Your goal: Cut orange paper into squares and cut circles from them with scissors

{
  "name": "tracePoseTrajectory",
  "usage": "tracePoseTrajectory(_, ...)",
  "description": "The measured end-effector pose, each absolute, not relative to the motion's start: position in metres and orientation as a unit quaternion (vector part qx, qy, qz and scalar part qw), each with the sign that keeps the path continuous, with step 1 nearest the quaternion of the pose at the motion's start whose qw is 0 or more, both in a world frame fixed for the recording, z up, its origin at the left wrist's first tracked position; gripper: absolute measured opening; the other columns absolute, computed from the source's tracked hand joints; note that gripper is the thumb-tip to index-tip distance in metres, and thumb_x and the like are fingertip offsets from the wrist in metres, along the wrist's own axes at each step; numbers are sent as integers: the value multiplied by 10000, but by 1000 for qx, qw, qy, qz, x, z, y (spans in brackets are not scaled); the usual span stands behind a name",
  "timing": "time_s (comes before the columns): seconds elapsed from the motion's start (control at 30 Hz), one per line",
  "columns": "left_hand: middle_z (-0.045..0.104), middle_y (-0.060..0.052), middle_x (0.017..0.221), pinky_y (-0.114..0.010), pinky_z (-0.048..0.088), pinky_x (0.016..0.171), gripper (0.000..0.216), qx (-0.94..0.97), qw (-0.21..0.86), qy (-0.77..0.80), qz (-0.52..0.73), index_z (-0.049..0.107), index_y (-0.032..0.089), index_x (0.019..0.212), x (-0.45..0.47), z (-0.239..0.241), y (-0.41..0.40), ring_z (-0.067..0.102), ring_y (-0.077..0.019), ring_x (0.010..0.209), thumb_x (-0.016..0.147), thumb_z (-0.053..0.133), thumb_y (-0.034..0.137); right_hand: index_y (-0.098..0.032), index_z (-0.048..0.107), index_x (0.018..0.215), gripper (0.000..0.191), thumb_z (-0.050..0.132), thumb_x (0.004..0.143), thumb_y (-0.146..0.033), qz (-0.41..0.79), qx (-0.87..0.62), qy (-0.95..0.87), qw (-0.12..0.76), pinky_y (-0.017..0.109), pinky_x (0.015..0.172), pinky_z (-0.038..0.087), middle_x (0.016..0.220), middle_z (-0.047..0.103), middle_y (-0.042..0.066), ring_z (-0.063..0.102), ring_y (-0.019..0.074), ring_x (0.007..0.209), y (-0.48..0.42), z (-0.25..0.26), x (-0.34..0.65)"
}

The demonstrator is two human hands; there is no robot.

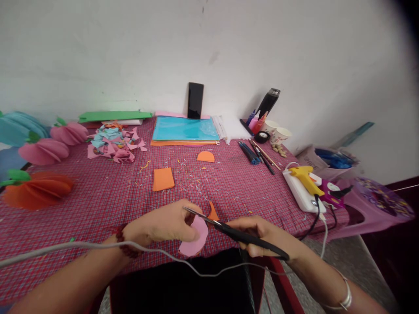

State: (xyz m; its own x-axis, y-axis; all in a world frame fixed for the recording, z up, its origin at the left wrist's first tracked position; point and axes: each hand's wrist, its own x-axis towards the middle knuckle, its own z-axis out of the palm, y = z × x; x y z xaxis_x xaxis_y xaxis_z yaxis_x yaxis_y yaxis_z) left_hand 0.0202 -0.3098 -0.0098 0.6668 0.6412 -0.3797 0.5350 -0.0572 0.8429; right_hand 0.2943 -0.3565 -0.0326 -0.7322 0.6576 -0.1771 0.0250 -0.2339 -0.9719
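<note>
My left hand point(163, 224) pinches a pink paper piece point(196, 240) with a rounded edge, held over the table's near edge. My right hand point(262, 237) grips black-handled scissors point(229, 231), whose blades point left and cross the top of the pink piece. A small orange scrap point(213, 212) lies on the cloth just behind the blades. Farther back lie an orange rectangle point(163, 179) and an orange half-circle point(205, 156).
A red checked cloth point(98, 192) covers the table. Paper fruit shapes point(42, 150) and pink scraps point(114, 144) sit left, coloured sheets point(185, 130) and a phone point(195, 100) at the back. Pens point(252, 152), cups point(278, 133) and a yellow glue gun point(306, 178) lie right. A grey cable point(98, 245) crosses my arms.
</note>
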Motion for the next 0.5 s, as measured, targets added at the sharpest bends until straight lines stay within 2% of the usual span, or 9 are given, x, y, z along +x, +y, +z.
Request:
tracePoseTrajectory(0.17, 383, 74, 563, -222, 234, 466, 92, 711, 571, 407, 48, 574, 172, 670, 22, -10, -309, 328, -79, 513, 583, 544, 184, -201, 638, 1264, 580, 767, 753, -444, 723, -315, -583, 197, 187, 462, 267, 685, 444, -40, 335, 67, 556, -359, -38, 295)
tracePoseTrajectory(0.23, 445, 71, 574, -214, 258, 471, 139, 700, 580, 414, 49, 605, 165, 708, 20, -9, -309, 381, -81, 513, 581, 551, 181, -214, 632, 1269, 596, 783, 738, -436, 710, -329, -585, 214, 186, 473, 310, 683, 482, -42, 366, 65, 546, -358, -35, 297)
tracePoseTrajectory(0.3, 514, 60, 601, -205, 294, 484, 133, 679, 589, 433, 72, 610, 163, 717, 15, -8, -305, 447, -88, 531, 595, 562, 184, -239, 623, 1280, 606, 793, 728, -421, 665, -370, -599, 247, 213, 567, 423, 790, 598, -10, 499, 97, 631, -356, -30, 303)
tracePoseTrajectory(0.37, 576, 39, 634, -203, 348, 517, 97, 646, 600, 454, 129, 612, 162, 705, 7, -5, -296, 505, -100, 569, 624, 593, 211, -268, 613, 1285, 570, 776, 752, -386, 577, -435, -634, 276, 292, 769, 501, 1031, 673, 39, 616, 171, 866, -351, -26, 313)
tracePoseTrajectory(0.43, 626, 8, 663, -210, 393, 557, 110, 606, 608, 470, 204, 632, 154, 694, 1, -1, -280, 545, -113, 608, 651, 639, 256, -285, 592, 1303, 518, 722, 803, -328, 452, -498, -687, 276, 372, 935, 474, 1204, 654, 61, 611, 226, 1068, -347, -28, 326)
tracePoseTrajectory(0.5, 635, -6, 639, -203, 378, 524, 156, 556, 613, 495, 266, 658, 141, 702, -3, 2, -260, 523, -98, 558, 655, 690, 286, -280, 565, 1327, 497, 651, 838, -251, 320, -544, -735, 248, 423, 998, 443, 1246, 639, 75, 593, 249, 1135, -342, -37, 339)
